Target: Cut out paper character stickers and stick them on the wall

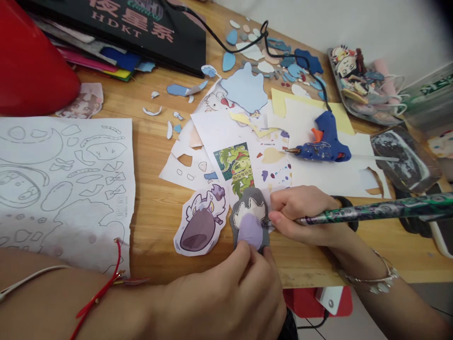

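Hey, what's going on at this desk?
Someone is working on a small layered felt-like figure. The left hand pinches its lower edge, while the right hand holds a patterned pen-like tool at its side; the tip is hard to make out. A printed character cutout lies beside it, and a blue glue gun rests on papers beyond.

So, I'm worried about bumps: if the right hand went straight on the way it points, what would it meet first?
Most likely the grey patched piece in the left hand; the right hand is close beside its edge, though depth is unclear.
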Available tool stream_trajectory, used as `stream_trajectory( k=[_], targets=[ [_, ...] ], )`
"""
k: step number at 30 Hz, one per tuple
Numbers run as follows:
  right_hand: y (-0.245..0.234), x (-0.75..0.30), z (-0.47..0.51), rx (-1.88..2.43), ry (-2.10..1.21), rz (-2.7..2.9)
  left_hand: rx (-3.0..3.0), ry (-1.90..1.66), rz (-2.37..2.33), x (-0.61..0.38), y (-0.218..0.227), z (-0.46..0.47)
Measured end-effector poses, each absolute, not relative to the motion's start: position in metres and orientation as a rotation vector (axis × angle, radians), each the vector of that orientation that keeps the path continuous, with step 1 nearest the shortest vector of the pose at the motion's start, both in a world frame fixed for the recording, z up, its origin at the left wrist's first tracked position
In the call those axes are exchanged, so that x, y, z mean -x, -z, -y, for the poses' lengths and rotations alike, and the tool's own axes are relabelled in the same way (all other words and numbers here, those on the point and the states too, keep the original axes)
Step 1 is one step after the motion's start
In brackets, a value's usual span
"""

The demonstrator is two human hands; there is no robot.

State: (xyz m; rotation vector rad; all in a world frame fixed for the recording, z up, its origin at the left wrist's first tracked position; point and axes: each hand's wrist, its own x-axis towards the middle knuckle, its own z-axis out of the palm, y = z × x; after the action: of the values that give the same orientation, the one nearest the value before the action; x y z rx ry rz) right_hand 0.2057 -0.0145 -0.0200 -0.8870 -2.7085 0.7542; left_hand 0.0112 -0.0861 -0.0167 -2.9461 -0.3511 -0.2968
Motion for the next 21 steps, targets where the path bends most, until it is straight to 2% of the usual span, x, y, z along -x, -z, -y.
stream_trajectory(
  k=[13,21],
  targets=[
    [0.022,-0.205,0.017,0.862,-0.854,2.624,2.965,0.334,0.381,-0.014,0.017,0.087],
    [0.032,-0.207,0.017,0.842,-1.411,1.884,2.983,0.320,0.383,-0.012,0.016,0.088]
  ],
)
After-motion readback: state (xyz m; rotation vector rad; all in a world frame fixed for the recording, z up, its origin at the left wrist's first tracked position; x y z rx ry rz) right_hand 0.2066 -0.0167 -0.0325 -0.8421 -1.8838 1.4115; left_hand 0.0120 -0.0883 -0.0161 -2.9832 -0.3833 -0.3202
